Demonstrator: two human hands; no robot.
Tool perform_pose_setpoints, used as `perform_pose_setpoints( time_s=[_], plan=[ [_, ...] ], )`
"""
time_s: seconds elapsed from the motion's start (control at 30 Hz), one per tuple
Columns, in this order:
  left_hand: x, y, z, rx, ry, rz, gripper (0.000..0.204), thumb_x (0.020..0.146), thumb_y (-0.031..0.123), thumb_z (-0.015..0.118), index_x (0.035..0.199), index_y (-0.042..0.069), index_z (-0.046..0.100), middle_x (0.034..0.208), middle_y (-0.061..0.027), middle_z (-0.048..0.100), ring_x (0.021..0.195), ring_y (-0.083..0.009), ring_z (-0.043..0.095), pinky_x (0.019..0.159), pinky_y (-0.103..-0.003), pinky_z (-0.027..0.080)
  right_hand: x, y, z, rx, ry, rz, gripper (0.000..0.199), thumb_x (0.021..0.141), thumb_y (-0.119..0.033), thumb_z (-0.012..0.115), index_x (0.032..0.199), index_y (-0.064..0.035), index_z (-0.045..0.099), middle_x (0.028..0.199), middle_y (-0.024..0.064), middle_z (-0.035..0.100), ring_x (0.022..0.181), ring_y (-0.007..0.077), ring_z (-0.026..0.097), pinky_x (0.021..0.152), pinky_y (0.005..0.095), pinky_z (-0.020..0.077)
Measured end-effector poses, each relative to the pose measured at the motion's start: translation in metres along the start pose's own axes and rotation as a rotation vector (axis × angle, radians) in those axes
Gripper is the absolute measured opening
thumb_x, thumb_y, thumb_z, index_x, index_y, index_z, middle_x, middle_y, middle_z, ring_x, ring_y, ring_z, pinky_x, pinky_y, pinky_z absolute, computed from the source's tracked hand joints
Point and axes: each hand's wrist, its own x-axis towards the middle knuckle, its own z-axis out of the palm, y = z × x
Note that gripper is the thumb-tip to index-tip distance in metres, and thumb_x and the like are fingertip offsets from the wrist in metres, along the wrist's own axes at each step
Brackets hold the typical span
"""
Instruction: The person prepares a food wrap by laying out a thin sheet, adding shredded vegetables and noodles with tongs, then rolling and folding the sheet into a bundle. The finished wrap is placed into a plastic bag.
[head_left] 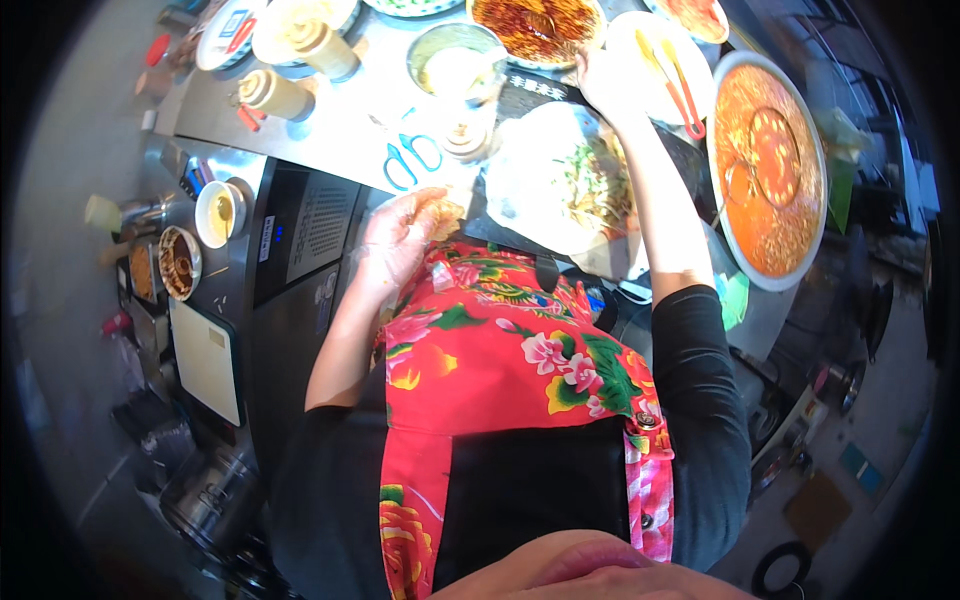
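My left hand [395, 240], in a thin clear plastic glove, is closed around a golden-brown piece of flatbread [445, 218] in front of my apron. My right arm stretches across the board. The right hand [600, 82] is at the near rim of a bowl of dark red sauce [485, 12], its fingers drawn together; glare hides whether anything is in them. Beneath that arm lies a pale round sheet [525, 185] with shredded vegetables [600, 185] heaped on its right side. Blue-handled scissors [412, 160] lie just beyond my left hand.
Squeeze bottles [275, 95] and a metal bowl [455, 50] stand on the counter's far side. Red tongs [685, 105] rest in a white dish [635, 75]. At right is a large basin of orange-red soup [745, 225] with a strainer [775, 150]. A small white bowl [212, 215] sits at left.
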Motion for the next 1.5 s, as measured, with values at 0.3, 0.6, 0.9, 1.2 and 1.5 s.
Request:
perform_pose_setpoints(
  time_s=[0.3, 0.6, 0.9, 1.2, 1.5],
  plan=[
    [-0.033, -0.032, -0.018, -0.207, 0.16, -0.004, 0.029, 0.099, 0.002, 0.05, 0.126, -0.003, 0.06, 0.116, -0.0126, 0.066, 0.103, -0.0184, 0.066, 0.094, -0.031, 0.052, 0.048, -0.127, 0.024, -0.214, 0.022, -0.564, 0.02, 0.085, -0.016, 0.053, 0.077, -0.0082, 0.07, 0.076, 0.0123, 0.069, 0.082, 0.0283, 0.066, 0.067, 0.0442, 0.0422],
    [-0.047, -0.056, -0.043, -0.431, 0.299, -0.114, 0.027, 0.098, 0.008, 0.055, 0.122, -0.002, 0.063, 0.118, -0.0095, 0.065, 0.106, -0.0168, 0.064, 0.096, -0.03, 0.05, 0.041, -0.14, 0.021, 0.108, 0.031, -0.5, 0.028, 0.089, -0.023, 0.053, 0.078, -0.0045, 0.07, 0.073, 0.0175, 0.068, 0.071, 0.0323, 0.068, 0.068, 0.0446, 0.0519],
    [-0.005, -0.04, -0.037, -0.334, 0.04, -0.114, 0.029, 0.098, 0.004, 0.053, 0.125, -0.003, 0.062, 0.119, -0.01, 0.065, 0.106, -0.017, 0.064, 0.096, -0.03, 0.05, -0.057, -0.059, -0.06, 0.954, -0.487, 0.294, 0.02, 0.096, -0.018, 0.062, 0.091, 0.0009, 0.066, 0.077, -0.0026, 0.056, 0.071, 0.0056, 0.048, 0.065, 0.024, 0.0397],
    [0.034, -0.036, -0.013, -0.292, -0.043, -0.151, 0.028, 0.101, 0.004, 0.051, 0.127, -0.005, 0.059, 0.113, -0.0124, 0.069, 0.1, -0.0182, 0.068, 0.09, -0.031, 0.055, -0.14, -0.015, -0.069, 0.061, -0.05, 0.171, 0.028, 0.097, -0.02, 0.056, 0.119, -0.0059, 0.066, 0.105, 0.017, 0.069, 0.097, 0.0327, 0.068, 0.084, 0.0393, 0.0535],
    [0.067, -0.036, -0.014, -0.305, 0.272, -0.082, 0.034, 0.105, 0.02, 0.05, 0.127, -0.004, 0.059, 0.109, -0.0118, 0.069, 0.097, -0.0173, 0.068, 0.089, -0.029, 0.053, -0.05, -0.089, 0.02, 0.338, 0.143, -0.15, 0.026, 0.097, -0.023, 0.053, 0.099, -0.0013, 0.068, 0.098, 0.0187, 0.068, 0.093, 0.0335, 0.065, 0.078, 0.0416, 0.0521]
  ],
)
